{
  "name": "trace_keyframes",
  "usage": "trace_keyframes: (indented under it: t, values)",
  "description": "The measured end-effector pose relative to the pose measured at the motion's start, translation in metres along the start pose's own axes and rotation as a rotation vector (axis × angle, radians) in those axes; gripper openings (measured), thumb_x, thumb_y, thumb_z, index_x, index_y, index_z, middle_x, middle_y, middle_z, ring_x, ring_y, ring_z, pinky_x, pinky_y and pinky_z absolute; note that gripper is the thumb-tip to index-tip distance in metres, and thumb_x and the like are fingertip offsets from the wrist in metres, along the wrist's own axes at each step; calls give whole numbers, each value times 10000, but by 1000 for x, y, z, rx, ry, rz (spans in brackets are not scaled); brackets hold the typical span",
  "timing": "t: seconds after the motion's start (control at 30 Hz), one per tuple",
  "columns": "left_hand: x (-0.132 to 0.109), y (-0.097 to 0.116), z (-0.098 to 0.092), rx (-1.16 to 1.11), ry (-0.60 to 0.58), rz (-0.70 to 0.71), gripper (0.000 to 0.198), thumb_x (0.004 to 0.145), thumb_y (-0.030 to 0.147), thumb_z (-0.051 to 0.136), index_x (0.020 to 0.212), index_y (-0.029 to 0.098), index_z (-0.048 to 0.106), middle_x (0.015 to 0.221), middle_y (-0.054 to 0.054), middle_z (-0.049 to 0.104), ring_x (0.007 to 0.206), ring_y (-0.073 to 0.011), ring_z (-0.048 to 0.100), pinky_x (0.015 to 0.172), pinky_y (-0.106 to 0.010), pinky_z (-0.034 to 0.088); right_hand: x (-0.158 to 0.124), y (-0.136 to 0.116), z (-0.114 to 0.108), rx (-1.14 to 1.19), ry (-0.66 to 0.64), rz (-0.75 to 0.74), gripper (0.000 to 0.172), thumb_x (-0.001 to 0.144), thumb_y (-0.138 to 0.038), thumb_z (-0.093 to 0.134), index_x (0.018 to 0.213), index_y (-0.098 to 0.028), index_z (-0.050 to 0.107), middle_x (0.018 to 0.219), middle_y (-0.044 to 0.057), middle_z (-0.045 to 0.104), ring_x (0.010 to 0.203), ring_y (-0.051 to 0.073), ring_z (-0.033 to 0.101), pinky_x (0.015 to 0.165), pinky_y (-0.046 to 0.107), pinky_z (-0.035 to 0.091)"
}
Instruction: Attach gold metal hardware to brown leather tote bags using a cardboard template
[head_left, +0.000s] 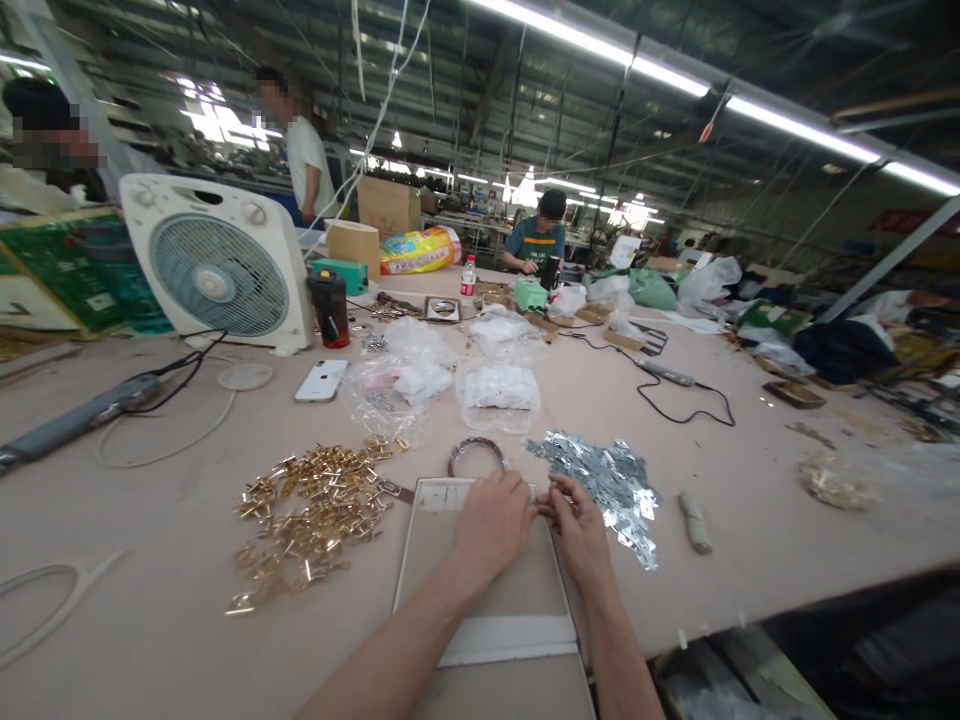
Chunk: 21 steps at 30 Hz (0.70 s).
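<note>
A flat beige bag panel [487,580] with white edging lies in front of me, with a brown ring-shaped handle [477,445] at its far edge. A brown strap with a buckle [396,489] sticks out on its left. My left hand [491,520] rests over the panel's upper right corner, fingers bent and closed on the edge. Close beside it, my right hand [576,520] pinches at the same corner; whatever is between the fingertips is too small to make out. Gold-coloured metal fittings [322,510] are heaped to the left, thin silver metal plates [607,485] to the right.
Beyond the panel lie clear plastic bags [499,392] and a white phone [321,381]. A box fan [217,265] and a dark bottle [330,308] stand at the left back. A rolled cloth [695,522] and a corded tool [667,374] are rightward. A co-worker [536,240] sits across the table.
</note>
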<state>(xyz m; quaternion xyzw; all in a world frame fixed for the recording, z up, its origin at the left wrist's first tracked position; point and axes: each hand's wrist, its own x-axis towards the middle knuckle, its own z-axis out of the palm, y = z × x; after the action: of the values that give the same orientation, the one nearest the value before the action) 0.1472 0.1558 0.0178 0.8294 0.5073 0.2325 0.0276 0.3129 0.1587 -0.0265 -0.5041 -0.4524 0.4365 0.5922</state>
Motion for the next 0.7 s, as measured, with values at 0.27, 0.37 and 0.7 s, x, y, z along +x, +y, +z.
trace_keyframes:
  t: [0.27,0.37,0.7]
  values:
    - [-2,-4,2,-73,26,-11,150,987,375,670,999,226,668,1073,-48,650,1028,-259,589,877,-421,470,1,2,-5,-168,14,-63,430,889,-561,741,1149,-222,702,1035,75,758,966,259,697,892,405,546]
    - [-3,-5,5,-134,36,-33,321,885,441,792,1084,218,674,1104,-60,632,1071,-272,580,923,-426,491,0,-2,-5,-194,-35,-72,388,910,-542,718,1124,-219,716,992,65,763,936,256,690,892,403,528]
    - [-1,-9,10,-195,61,-58,328,878,481,790,1036,209,695,1072,-78,626,1042,-270,586,900,-415,510,-4,-10,-5,-297,-135,-128,250,914,-459,719,1012,-238,785,1015,55,772,995,280,682,944,413,514]
